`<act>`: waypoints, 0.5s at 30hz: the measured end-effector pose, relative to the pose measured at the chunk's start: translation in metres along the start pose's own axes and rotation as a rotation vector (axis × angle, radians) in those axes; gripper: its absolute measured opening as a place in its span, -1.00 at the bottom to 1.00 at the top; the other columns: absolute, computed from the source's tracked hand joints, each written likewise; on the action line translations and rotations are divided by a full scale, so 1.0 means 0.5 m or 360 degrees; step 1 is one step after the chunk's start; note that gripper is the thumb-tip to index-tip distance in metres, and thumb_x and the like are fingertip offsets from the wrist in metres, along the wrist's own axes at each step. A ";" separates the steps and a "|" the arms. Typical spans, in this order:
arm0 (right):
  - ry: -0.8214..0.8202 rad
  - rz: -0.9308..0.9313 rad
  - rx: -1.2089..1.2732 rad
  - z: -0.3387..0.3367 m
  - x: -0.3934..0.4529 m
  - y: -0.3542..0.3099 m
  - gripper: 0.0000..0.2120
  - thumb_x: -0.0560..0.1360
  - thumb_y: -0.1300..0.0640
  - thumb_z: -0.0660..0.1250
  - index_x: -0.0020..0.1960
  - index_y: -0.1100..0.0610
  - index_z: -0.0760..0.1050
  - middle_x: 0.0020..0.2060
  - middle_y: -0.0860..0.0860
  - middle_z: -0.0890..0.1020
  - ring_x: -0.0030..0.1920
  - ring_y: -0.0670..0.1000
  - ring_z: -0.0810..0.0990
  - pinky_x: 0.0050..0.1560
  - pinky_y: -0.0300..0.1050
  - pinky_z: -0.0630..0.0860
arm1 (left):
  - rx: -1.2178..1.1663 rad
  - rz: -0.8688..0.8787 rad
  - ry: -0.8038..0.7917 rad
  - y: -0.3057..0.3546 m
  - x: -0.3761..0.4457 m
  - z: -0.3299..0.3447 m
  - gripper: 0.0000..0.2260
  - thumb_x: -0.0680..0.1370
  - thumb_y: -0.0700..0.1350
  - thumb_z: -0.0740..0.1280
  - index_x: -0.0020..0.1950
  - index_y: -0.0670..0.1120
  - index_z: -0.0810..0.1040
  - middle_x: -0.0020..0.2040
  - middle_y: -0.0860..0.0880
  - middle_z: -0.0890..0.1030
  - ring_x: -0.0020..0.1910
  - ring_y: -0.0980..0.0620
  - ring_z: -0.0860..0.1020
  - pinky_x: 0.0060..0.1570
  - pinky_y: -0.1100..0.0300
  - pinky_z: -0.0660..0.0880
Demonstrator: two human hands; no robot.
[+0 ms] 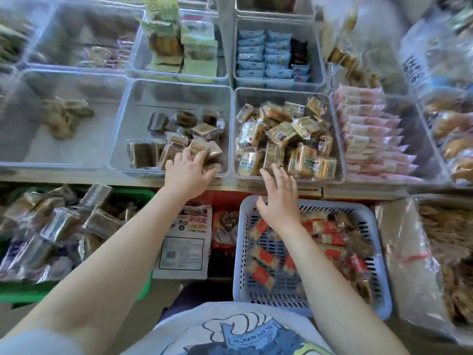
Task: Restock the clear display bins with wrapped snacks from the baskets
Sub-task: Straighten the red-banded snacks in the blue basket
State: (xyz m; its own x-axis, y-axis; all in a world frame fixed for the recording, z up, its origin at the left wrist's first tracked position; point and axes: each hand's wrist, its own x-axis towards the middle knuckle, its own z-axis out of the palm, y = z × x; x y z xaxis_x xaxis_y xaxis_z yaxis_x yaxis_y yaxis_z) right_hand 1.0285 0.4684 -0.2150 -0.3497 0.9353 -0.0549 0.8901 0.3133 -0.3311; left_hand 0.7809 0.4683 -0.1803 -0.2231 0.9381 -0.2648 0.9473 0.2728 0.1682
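My left hand [188,172] reaches over the front wall of a clear bin [133,119] and is closed around brown wrapped snacks [201,149] at its near right corner. More brown snacks lie loose in that bin. My right hand [280,198] hovers, fingers spread and holding nothing, between a blue-white slotted basket [242,252] of orange-striped wrapped snacks [263,256] and a clear bin [337,149] piled with yellow wrapped snacks [281,133].
A green basket [143,198] heaped with silvery-brown packets sits at lower left. Printed snack bags [184,237] lie between the baskets. A bin of pink packets [368,134] and a large plastic sack [414,265] stand to the right. Further bins line the back rows.
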 end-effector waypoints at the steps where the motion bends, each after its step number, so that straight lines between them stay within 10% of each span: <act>1: -0.0023 -0.0008 0.0003 -0.003 -0.001 0.005 -0.39 0.58 0.14 0.26 0.58 0.03 0.16 0.60 0.09 0.09 0.60 0.11 -0.02 0.57 0.08 -0.19 | 0.0075 0.0016 -0.0088 0.000 -0.001 0.000 -0.41 0.59 0.29 0.11 0.56 0.08 0.19 0.57 -0.18 0.16 0.52 -0.19 0.17 0.40 -0.19 0.21; 5: -0.0016 0.0014 0.0177 -0.022 0.003 0.002 -0.41 0.58 0.18 0.24 0.58 0.05 0.17 0.58 0.07 0.16 0.59 0.08 0.04 0.58 0.04 -0.11 | -0.0083 0.0126 0.0165 0.022 -0.037 -0.002 -0.46 0.59 0.19 0.20 0.51 -0.02 0.32 0.52 -0.17 0.28 0.52 -0.17 0.20 0.41 -0.20 0.20; 8: 0.0416 0.0110 0.0345 -0.029 -0.025 0.001 -0.57 0.53 0.24 0.28 0.40 0.15 0.44 0.34 0.09 0.51 0.40 0.11 0.40 0.44 0.10 0.30 | -0.0387 0.0522 0.0506 0.077 -0.087 0.011 -0.68 0.55 -0.01 0.31 0.25 -0.11 0.56 0.19 -0.10 0.56 0.19 -0.13 0.50 0.06 -0.03 0.49; 11: 0.0520 0.0314 0.0450 -0.019 -0.084 0.042 -0.70 0.54 0.22 0.27 0.26 0.17 0.53 0.14 0.06 0.59 0.17 0.08 0.53 0.20 0.04 0.47 | -0.0449 0.0858 0.0279 0.164 -0.129 0.049 -0.78 0.55 -0.07 0.34 0.17 -0.07 0.60 0.06 -0.02 0.59 0.05 -0.07 0.56 -0.22 0.06 0.56; 15: 0.0239 0.0706 0.0324 0.006 -0.182 0.161 -0.73 0.55 0.16 0.31 0.24 0.13 0.51 0.14 0.07 0.55 0.18 0.12 0.50 0.14 0.04 0.50 | -0.0189 0.1142 -0.0142 0.278 -0.141 0.111 -0.66 0.59 -0.01 0.27 0.35 -0.04 0.50 0.24 -0.04 0.53 0.22 -0.09 0.50 -0.02 0.00 0.56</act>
State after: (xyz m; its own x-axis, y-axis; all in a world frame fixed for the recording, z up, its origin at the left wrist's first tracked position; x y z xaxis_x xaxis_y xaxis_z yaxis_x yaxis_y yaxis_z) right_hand 1.1312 0.4082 -0.2395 0.1083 0.9890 -0.1006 0.8630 -0.1438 -0.4843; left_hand 0.9410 0.4283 -0.1909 0.4671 0.8752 -0.1260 0.8208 -0.3762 0.4298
